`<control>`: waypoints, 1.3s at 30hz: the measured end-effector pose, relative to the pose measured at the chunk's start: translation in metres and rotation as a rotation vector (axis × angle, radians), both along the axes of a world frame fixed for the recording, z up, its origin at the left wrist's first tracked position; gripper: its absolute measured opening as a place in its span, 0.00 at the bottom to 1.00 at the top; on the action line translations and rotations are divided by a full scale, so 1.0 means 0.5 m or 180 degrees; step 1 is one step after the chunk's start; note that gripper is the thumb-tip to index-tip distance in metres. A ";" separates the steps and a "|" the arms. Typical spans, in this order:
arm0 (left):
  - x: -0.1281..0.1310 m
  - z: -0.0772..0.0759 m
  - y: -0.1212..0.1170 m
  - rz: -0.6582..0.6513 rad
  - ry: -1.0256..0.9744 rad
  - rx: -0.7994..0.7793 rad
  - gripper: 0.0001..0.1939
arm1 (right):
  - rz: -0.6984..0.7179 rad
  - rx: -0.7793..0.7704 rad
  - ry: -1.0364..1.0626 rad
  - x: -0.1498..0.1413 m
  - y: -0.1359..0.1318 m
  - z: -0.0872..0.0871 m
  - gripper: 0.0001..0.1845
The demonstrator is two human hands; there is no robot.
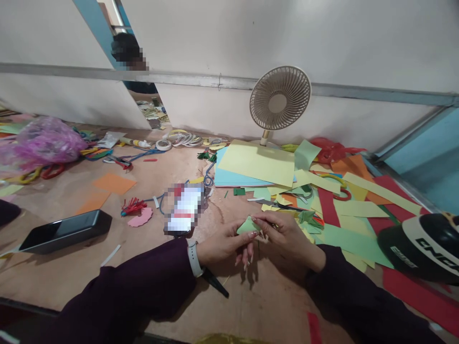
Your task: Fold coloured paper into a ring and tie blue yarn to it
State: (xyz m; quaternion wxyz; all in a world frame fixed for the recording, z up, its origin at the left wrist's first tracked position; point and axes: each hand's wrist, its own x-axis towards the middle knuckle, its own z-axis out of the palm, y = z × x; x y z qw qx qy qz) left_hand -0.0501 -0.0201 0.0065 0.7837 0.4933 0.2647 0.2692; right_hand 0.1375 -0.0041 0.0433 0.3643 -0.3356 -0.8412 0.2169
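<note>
A small folded piece of light green paper [248, 226] is held above the table between both hands. My left hand [229, 241] pinches its lower side, with the thumb across the front and the other fingers hanging below. At its upper right corner, the thumb and fingertips of my right hand [285, 234] are closed on the paper. Just behind the hands lie scissors [276, 206] among paper scraps, partly covered. A lit phone [185, 209] rests to the left of my left hand. Under my left wrist a dark, pointed object [216, 284] sticks out.
Yellow and blue sheets [256, 165] are stacked in front of a small fan [280, 99]. Coloured paper strips [358, 209] and a black helmet-like object [419, 248] lie right. Leftward are a black box-shaped device [68, 231], orange paper [114, 183] and a pink plastic bag [50, 143].
</note>
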 end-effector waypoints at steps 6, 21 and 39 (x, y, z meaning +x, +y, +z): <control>-0.001 0.005 -0.001 0.0065 0.0052 0.0039 0.20 | 0.0143 -0.0490 0.0138 -0.001 0.000 0.000 0.12; -0.006 0.014 0.005 0.0437 0.0311 -0.0018 0.20 | 0.0083 -0.1590 0.0233 -0.003 0.000 0.008 0.17; 0.010 0.026 0.008 0.1778 0.0008 -0.0250 0.19 | -0.0630 -0.0118 -0.1889 0.060 0.063 0.001 0.17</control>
